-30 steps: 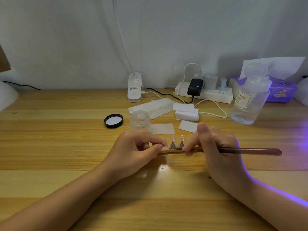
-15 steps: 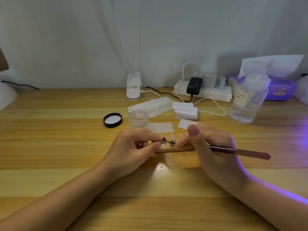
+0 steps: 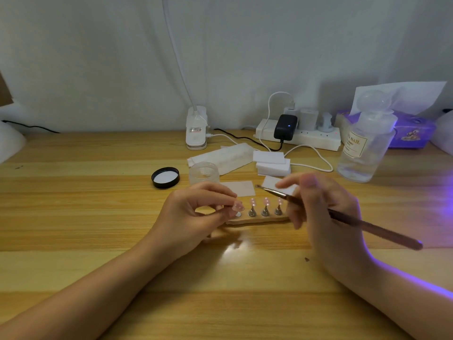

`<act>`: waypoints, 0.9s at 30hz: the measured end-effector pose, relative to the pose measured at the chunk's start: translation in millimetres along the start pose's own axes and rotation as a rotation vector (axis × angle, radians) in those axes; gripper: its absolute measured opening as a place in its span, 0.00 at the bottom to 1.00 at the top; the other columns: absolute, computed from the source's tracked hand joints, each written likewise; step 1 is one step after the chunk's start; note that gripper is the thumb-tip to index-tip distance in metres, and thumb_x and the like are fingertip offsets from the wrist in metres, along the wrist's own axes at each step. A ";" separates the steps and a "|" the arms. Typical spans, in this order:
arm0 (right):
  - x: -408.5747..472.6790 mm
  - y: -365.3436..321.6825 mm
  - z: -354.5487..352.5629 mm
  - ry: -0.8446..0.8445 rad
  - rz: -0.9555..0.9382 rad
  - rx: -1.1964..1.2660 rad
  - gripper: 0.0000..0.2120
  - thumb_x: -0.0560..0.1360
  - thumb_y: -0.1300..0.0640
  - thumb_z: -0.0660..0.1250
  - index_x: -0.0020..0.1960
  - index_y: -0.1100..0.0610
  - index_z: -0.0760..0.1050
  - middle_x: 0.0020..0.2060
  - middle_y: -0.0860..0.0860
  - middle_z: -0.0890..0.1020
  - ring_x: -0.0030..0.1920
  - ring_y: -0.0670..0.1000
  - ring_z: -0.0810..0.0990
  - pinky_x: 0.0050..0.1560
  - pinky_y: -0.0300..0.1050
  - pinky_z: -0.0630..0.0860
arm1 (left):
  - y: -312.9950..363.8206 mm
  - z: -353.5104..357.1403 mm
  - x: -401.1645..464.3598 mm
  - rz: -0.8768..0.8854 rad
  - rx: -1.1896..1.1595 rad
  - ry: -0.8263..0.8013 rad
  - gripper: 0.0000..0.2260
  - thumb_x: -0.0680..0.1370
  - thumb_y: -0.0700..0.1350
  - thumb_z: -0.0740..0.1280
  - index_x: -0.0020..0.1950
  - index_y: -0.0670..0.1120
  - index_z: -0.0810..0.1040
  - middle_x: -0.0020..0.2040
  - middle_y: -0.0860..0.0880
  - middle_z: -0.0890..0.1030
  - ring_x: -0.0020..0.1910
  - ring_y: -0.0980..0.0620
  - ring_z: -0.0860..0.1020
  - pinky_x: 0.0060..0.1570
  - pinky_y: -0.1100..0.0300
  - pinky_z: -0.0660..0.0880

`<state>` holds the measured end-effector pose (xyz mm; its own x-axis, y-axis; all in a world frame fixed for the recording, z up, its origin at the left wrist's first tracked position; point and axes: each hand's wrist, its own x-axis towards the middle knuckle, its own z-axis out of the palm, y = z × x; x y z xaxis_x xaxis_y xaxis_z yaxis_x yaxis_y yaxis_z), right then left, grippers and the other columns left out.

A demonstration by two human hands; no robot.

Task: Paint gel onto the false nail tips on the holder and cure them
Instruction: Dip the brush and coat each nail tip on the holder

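A wooden holder [image 3: 259, 220] lies on the table, carrying small metal stands with pink false nail tips [image 3: 265, 201]. My left hand [image 3: 196, 217] pinches the leftmost stand with its pink tip [image 3: 237, 206], lifted just above its spot on the holder. My right hand [image 3: 323, 212] grips a long brown gel brush [image 3: 355, 223]; its tip points left and hangs above the holder, near the white pads. An open clear gel jar [image 3: 204, 173] stands behind my left hand, its black lid [image 3: 165, 177] beside it.
White wipe pads [image 3: 272, 163] and a wrapper lie behind the holder. A clip lamp base [image 3: 196, 128], a power strip [image 3: 297, 136] with cables, a clear liquid bottle [image 3: 362, 148] and a purple tissue box [image 3: 411, 133] line the back. Purple light falls from the right.
My right hand has lifted the brush away from the tip held by my left hand, raising its bristles up and back. My left hand still holds the leftmost stand.
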<state>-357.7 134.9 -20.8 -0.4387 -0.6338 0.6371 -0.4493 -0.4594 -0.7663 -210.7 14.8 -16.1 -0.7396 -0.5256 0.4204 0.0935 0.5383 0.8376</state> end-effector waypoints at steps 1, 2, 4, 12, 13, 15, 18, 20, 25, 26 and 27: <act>0.4 -0.7 -0.5 -0.012 0.019 -0.002 0.10 0.74 0.45 0.59 0.43 0.49 0.74 0.27 0.53 0.77 0.26 0.42 0.74 0.30 0.32 0.71 | -0.2 -0.6 0.0 -0.006 -0.002 0.004 0.08 0.66 0.46 0.70 0.43 0.47 0.84 0.43 0.51 0.83 0.44 0.59 0.80 0.33 0.73 0.72; 0.6 -1.7 -1.0 -0.029 0.033 -0.009 0.07 0.73 0.46 0.62 0.45 0.48 0.73 0.29 0.51 0.79 0.28 0.42 0.76 0.32 0.32 0.72 | -0.3 -1.0 0.1 -0.014 -0.004 0.007 0.08 0.66 0.46 0.70 0.42 0.47 0.84 0.44 0.52 0.83 0.45 0.59 0.80 0.33 0.73 0.72; 1.1 -3.1 -0.5 -0.065 -0.011 -0.087 0.06 0.72 0.48 0.66 0.45 0.49 0.74 0.32 0.47 0.82 0.33 0.42 0.79 0.37 0.32 0.74 | -1.1 -1.5 0.4 -0.031 -0.011 0.016 0.06 0.67 0.47 0.71 0.41 0.48 0.84 0.44 0.53 0.83 0.44 0.59 0.80 0.33 0.73 0.72; 0.7 0.7 1.2 -0.128 -0.194 -0.309 0.22 0.77 0.42 0.55 0.38 0.56 0.78 0.30 0.46 0.77 0.32 0.49 0.75 0.36 0.45 0.72 | -3.5 0.8 1.3 -0.047 -0.024 0.049 0.05 0.66 0.48 0.72 0.39 0.48 0.83 0.36 0.54 0.82 0.37 0.60 0.79 0.32 0.72 0.72; 0.4 1.7 1.2 -0.123 -0.191 -0.313 0.24 0.78 0.41 0.52 0.37 0.55 0.78 0.29 0.46 0.77 0.33 0.49 0.76 0.36 0.47 0.72 | -3.9 0.8 1.4 -0.051 -0.021 0.050 0.05 0.66 0.48 0.72 0.39 0.48 0.83 0.36 0.55 0.82 0.37 0.60 0.79 0.32 0.72 0.73; -0.2 3.3 2.3 -0.112 -0.197 -0.319 0.24 0.78 0.41 0.50 0.36 0.52 0.77 0.29 0.46 0.77 0.34 0.46 0.76 0.38 0.48 0.73 | -4.1 0.9 1.4 -0.054 -0.008 0.044 0.05 0.66 0.48 0.71 0.38 0.49 0.83 0.35 0.56 0.82 0.36 0.61 0.78 0.32 0.71 0.73; -0.8 5.2 3.6 -0.126 -0.184 -0.304 0.24 0.79 0.42 0.50 0.36 0.53 0.77 0.29 0.46 0.78 0.35 0.45 0.77 0.39 0.48 0.74 | -4.1 0.8 1.1 -0.066 -0.012 0.051 0.05 0.66 0.48 0.72 0.38 0.49 0.83 0.34 0.56 0.81 0.35 0.61 0.78 0.30 0.69 0.73; -1.4 6.1 3.6 -0.150 -0.202 -0.292 0.25 0.79 0.43 0.50 0.36 0.54 0.77 0.28 0.46 0.78 0.35 0.44 0.77 0.40 0.45 0.73 | -4.2 1.0 1.3 -0.082 -0.019 0.061 0.05 0.64 0.48 0.72 0.38 0.48 0.83 0.34 0.56 0.81 0.35 0.61 0.78 0.29 0.68 0.74; -2.0 6.2 2.3 -0.195 -0.264 -0.274 0.27 0.80 0.46 0.49 0.34 0.58 0.78 0.26 0.47 0.77 0.32 0.42 0.76 0.40 0.39 0.71 | -3.9 1.5 1.6 -0.086 -0.003 0.063 0.06 0.64 0.47 0.72 0.39 0.46 0.83 0.34 0.54 0.81 0.34 0.60 0.78 0.28 0.67 0.74; -2.6 6.4 1.8 -0.187 -0.254 -0.252 0.28 0.80 0.46 0.49 0.33 0.58 0.77 0.26 0.47 0.77 0.32 0.41 0.75 0.40 0.38 0.71 | -3.7 1.4 1.4 -0.084 0.002 0.062 0.07 0.65 0.47 0.72 0.39 0.46 0.83 0.34 0.54 0.81 0.34 0.60 0.78 0.28 0.66 0.74; -3.4 6.8 1.4 -0.171 -0.233 -0.221 0.28 0.80 0.45 0.49 0.33 0.57 0.77 0.26 0.47 0.76 0.32 0.40 0.75 0.39 0.37 0.70 | -3.4 1.4 1.4 -0.084 0.005 0.061 0.07 0.65 0.47 0.72 0.39 0.45 0.84 0.34 0.54 0.81 0.34 0.60 0.78 0.28 0.66 0.74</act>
<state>-358.1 133.1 -28.3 -0.1760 -0.6314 0.7552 -0.6876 -0.4702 -0.5533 -213.0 13.2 -18.9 -0.7026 -0.6081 0.3695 0.0297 0.4938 0.8691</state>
